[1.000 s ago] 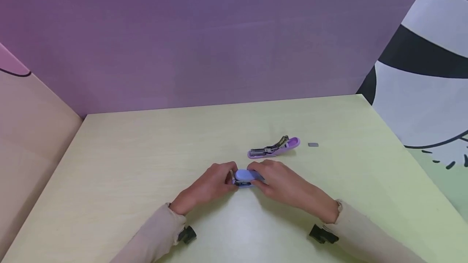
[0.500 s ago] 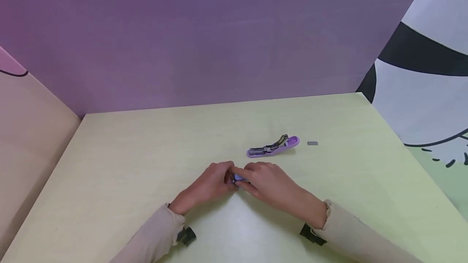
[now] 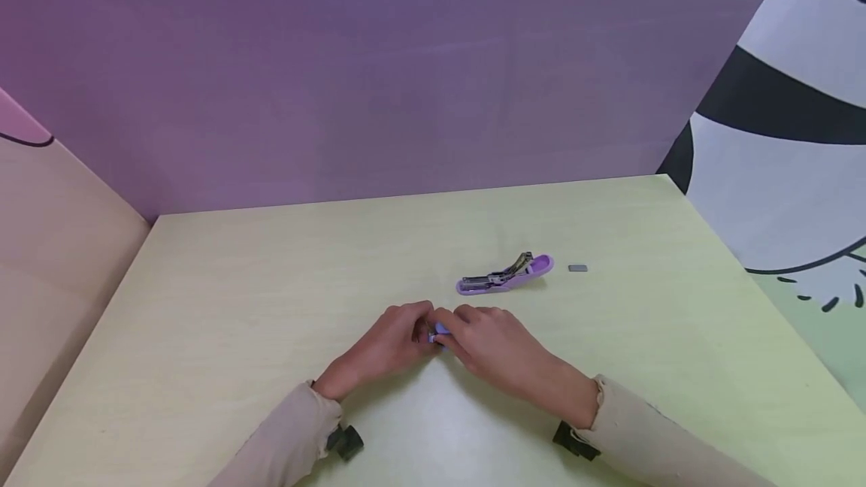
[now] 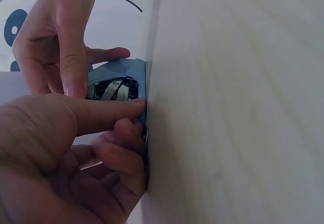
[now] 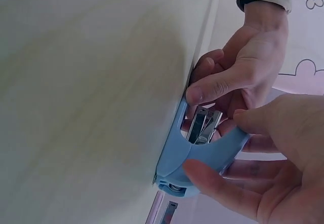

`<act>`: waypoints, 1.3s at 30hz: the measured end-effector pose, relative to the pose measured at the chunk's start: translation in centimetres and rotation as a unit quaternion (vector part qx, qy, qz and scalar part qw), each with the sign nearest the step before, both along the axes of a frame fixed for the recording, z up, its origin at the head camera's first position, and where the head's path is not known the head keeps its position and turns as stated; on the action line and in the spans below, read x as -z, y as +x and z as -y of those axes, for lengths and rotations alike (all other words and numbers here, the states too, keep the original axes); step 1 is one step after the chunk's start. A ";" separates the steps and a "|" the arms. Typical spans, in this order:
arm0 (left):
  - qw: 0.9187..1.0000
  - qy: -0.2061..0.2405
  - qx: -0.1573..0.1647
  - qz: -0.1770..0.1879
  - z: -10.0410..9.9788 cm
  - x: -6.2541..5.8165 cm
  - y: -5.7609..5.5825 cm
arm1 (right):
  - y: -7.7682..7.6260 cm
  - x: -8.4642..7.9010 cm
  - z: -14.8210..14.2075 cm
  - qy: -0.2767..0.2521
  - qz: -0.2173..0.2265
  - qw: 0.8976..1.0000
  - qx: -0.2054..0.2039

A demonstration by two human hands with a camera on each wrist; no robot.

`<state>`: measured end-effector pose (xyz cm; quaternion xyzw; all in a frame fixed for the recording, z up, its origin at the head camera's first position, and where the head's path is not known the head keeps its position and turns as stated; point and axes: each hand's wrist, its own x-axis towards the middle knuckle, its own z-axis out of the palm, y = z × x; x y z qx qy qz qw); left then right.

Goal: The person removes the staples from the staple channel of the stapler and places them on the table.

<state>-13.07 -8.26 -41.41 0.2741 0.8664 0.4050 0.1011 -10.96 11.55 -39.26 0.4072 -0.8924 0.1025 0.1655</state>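
Between both hands a light blue stapler (image 5: 202, 158) stands on the table, mostly covered by fingers in the head view. The left hand (image 3: 389, 340) pinches the base at one end, its thumb (image 5: 215, 89) lying on the base in the right wrist view. From the other side the right hand (image 3: 497, 344) grips the upper arm, with fingers and thumb spread over the blue cover. The metal staple track (image 5: 200, 125) shows in the gap between base and cover. Just beyond the hands lies a purple stapler (image 3: 504, 276), its metal parts tilted up off the shell.
A small grey strip that looks like staples (image 3: 578, 268) lies to the right of the purple stapler. The pale wooden table (image 3: 271, 269) meets a purple wall (image 3: 419, 74) at the back. Printed panels rise at both sides.
The right hand has slid left along the blue stapler toward the left hand and now hides most of it. The left hand has barely moved. The purple stapler and grey strip stay put.
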 end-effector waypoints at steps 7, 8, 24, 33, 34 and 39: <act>1.000 0.007 0.005 -0.014 -0.1 0.2 0.0 | 0.0 -0.1 -0.1 0.003 -0.007 1.000 -0.009; 1.000 0.008 0.006 -0.014 -0.1 0.2 -0.1 | 0.0 -0.2 -0.1 0.000 -0.009 1.000 -0.010; 1.000 0.018 0.001 0.015 0.6 0.2 -0.3 | -0.4 -0.6 -0.7 -0.071 0.041 0.997 -0.015; 1.000 0.007 -0.002 0.024 0.5 0.3 -0.1 | 0.0 -1.0 -1.2 -0.053 -0.007 0.998 0.023; 1.000 0.008 -0.002 0.025 0.4 0.3 -0.1 | 0.1 -1.0 -1.3 -0.058 -0.001 0.998 0.021; 1.000 0.008 -0.002 0.029 0.1 0.4 -0.2 | 0.1 -1.0 -2.1 -0.089 0.037 0.995 0.016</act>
